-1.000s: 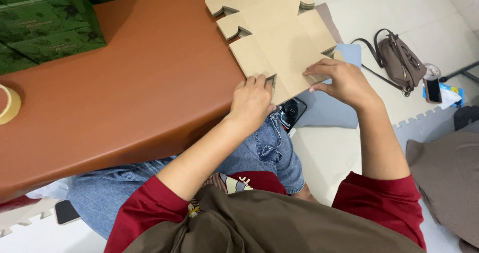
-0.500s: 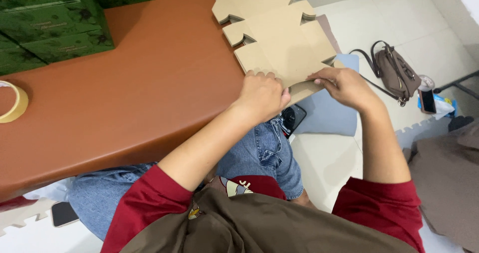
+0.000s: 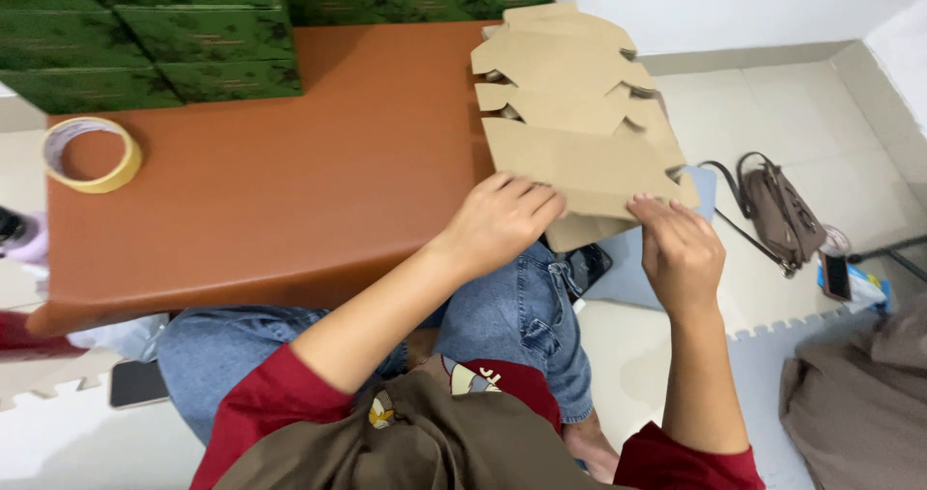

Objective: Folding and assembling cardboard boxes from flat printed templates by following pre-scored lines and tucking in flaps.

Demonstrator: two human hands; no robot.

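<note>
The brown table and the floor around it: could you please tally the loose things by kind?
Flat cardboard stack: 1, left hand and right hand both on its near edge
Tape roll: 1
Green boxes: too closely stacked to count, taken as 1 pile
Handbag: 1
Phones: 2
Total: 6

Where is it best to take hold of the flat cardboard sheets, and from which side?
Probably at the near edge of the cardboard sheets, coming from the person's side. That edge overhangs the brown table, so fingers can go under it. The left hand and right hand already pinch there.
</note>
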